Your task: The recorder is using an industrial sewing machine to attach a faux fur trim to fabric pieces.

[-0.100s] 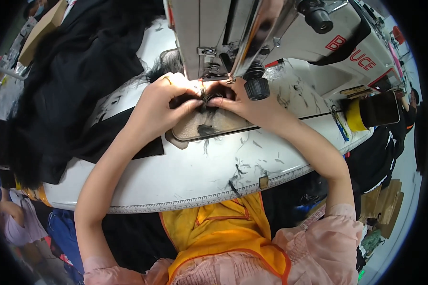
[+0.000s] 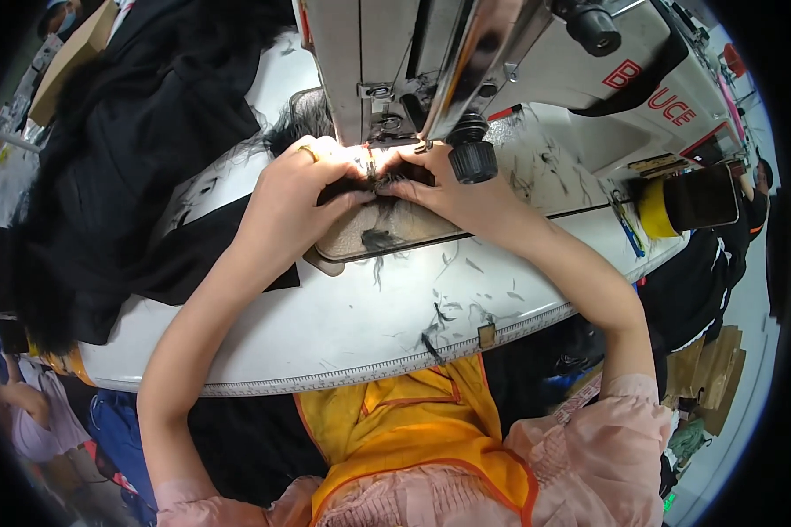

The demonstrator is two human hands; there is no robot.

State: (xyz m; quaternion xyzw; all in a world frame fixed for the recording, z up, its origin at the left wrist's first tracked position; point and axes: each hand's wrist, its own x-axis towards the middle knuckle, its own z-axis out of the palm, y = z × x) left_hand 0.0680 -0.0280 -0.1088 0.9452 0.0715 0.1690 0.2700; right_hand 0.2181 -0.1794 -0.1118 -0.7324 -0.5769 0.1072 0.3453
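Note:
Under the lit needle area of a white sewing machine [image 2: 343,79], my two hands meet at a piece of black furry fabric [image 2: 387,183]. My left hand [image 2: 290,193], with a ring on one finger, pinches the fabric from the left, thumb toward me. From the right, my right hand [image 2: 470,198] grips it the same way, its thumb tip close to the left one. Fingertips beyond the fabric are partly hidden by the machine head and glare. A large dark cloth [image 2: 176,114] lies to the left, and part of it runs beneath my left forearm.
Tufts of black fluff [image 2: 378,239] are scattered over the white table [image 2: 281,342], whose front edge carries a ruler strip [image 2: 325,380]. A black knob [image 2: 475,161] juts out just above my right hand. At the right stands a yellow-and-black holder [image 2: 664,209] beside small blue tools [image 2: 628,230].
The view has shifted slightly, so the machine head sits a little higher and further left. Both hands keep their pinch on the furry fabric in nearly the same place.

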